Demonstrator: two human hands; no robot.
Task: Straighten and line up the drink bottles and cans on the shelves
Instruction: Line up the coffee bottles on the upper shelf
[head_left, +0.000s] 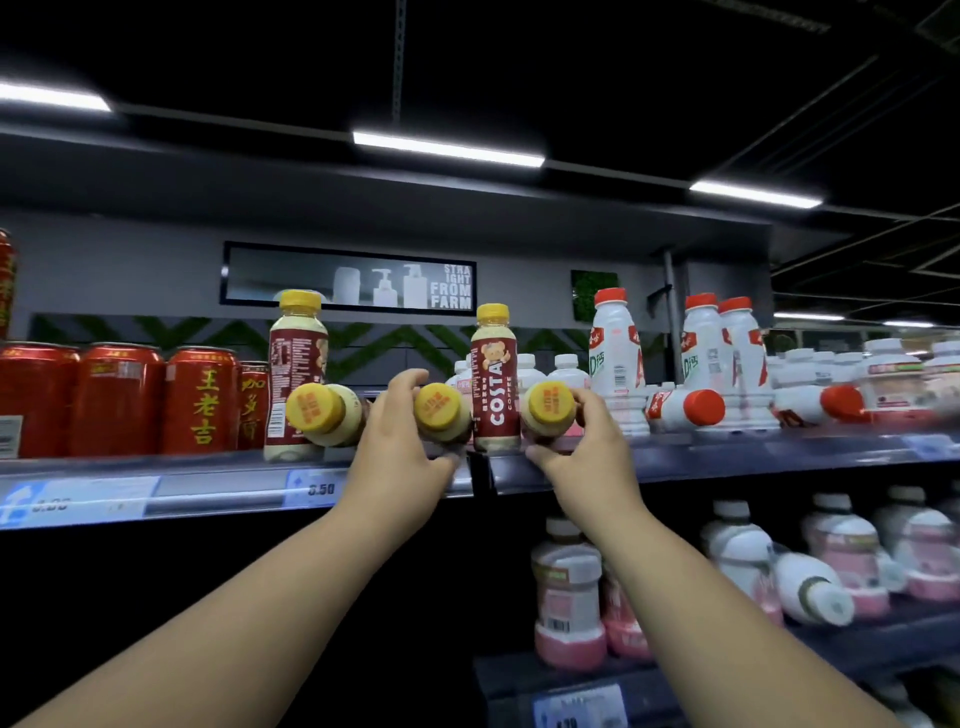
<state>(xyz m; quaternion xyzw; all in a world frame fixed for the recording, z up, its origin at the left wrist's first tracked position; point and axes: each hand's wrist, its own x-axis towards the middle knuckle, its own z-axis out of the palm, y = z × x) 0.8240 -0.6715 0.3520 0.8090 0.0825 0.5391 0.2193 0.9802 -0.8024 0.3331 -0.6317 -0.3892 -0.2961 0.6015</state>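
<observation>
A dim shop aisle fills the frame, with strip lights on a black ceiling and a grey upper shelf (727, 457) running across the middle, its front rail carrying price tags.

At the centre of the frame the left hand (400, 441) curls around a toppled Costa bottle (441, 413) that lies with its yellow cap facing the camera; the fingers arch over the top and the thumb presses from below. Just to the right, the right hand (587, 447) closes in the same way on a second fallen bottle (548, 410), fingers at its right side, thumb beneath near the shelf edge. Between the two hands stands an upright Costa bottle (495, 379), its label facing forward and touching or nearly touching both lying bottles.

Left of the left hand a third fallen bottle (322, 413) lies cap-forward, leaning against another standing Costa bottle (295, 374). Further left, red cans (117, 400) stand in a row to the frame edge.

To the right of the right hand, white bottles with red caps (615, 358) stand upright, and two of that kind lie on their sides among them, one being the tipped white bottle (685, 408).

On the lower shelf (857, 649) at lower right, pink-based bottles (569, 597) stand, with one white bottle lying over.
</observation>
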